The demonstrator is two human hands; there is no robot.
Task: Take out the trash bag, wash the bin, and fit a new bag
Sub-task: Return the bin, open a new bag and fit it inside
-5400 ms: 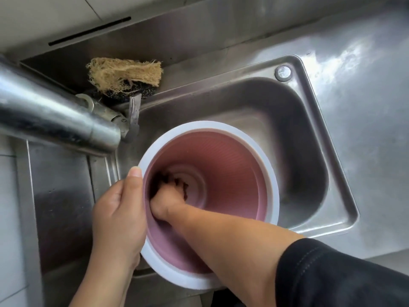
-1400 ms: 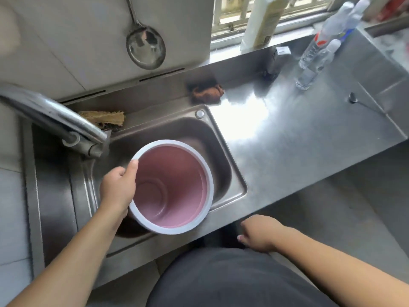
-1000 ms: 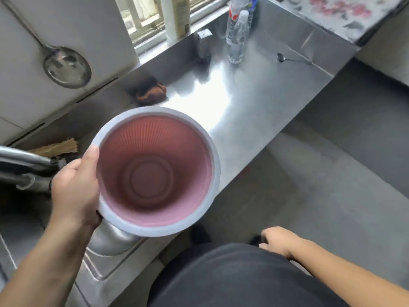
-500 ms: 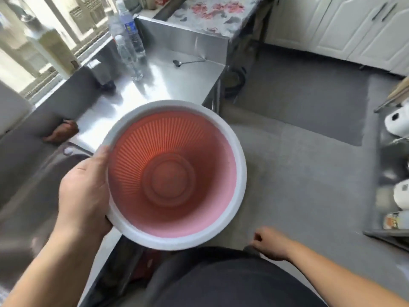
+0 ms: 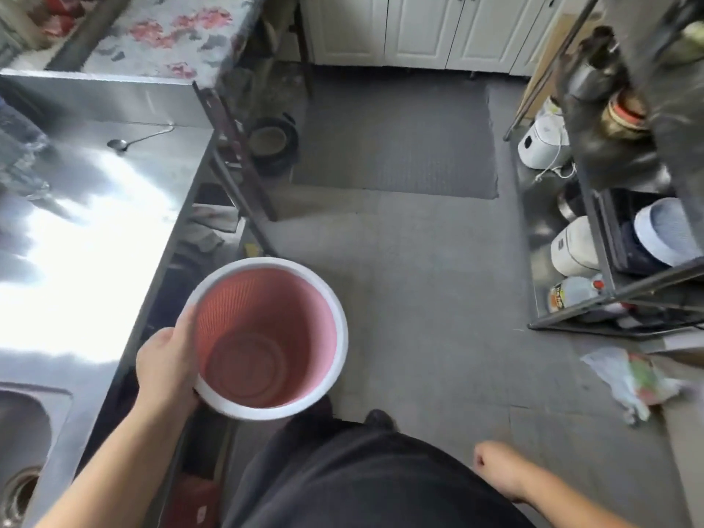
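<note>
While left hand [image 5: 165, 365] holds 1 bin [image 5: 266, 339], right hand [image 5: 495, 470] idle.

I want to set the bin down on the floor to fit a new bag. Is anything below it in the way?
Nothing visible: the left hand holds the bin over bare floor. The full bag lies well to the right.

The sink [image 5: 26, 443] is cut off by the left and bottom edges, the bottles [image 5: 17, 154] at the left edge are a blur, and the rack's [image 5: 609, 261] upper shelf contents are smeared beyond telling.
</note>
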